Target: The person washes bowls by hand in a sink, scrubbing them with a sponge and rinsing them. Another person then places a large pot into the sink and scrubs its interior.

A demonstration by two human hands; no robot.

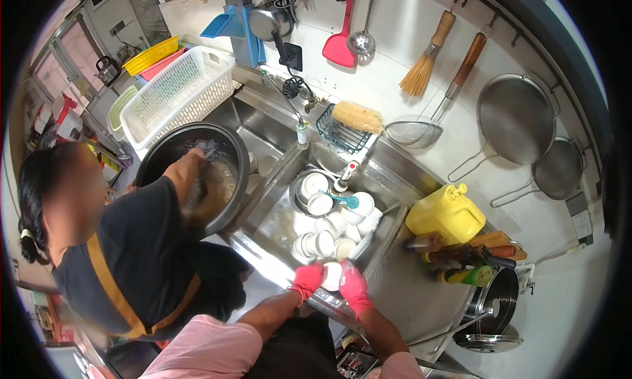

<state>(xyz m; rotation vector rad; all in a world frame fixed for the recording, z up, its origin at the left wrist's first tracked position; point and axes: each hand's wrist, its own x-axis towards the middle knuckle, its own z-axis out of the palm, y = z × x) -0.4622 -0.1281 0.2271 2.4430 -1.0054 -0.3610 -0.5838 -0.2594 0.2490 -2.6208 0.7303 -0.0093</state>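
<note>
At the front edge of the steel sink (260,244), a small white bowl (332,276) is between my two hands. My left hand (308,281), in a pinkish-red glove, grips the bowl's left side. The right side is held by my right hand (354,287), gloved in the same colour, with whitish patches on its fingers. Beyond my hands, several white bowls and cups (322,243) are piled in the sink. A teal-handled brush or scoop (342,199) lies across the pile, beside a metal pot with white cups in it.
On my left a co-worker (131,247) reaches into a large dark basin (148,175). A white plastic basket (178,96) stands behind it. To the right are a yellow jug (447,213), bottles and a steel pot (495,303). Strainers (517,119) and brushes hang on the wall.
</note>
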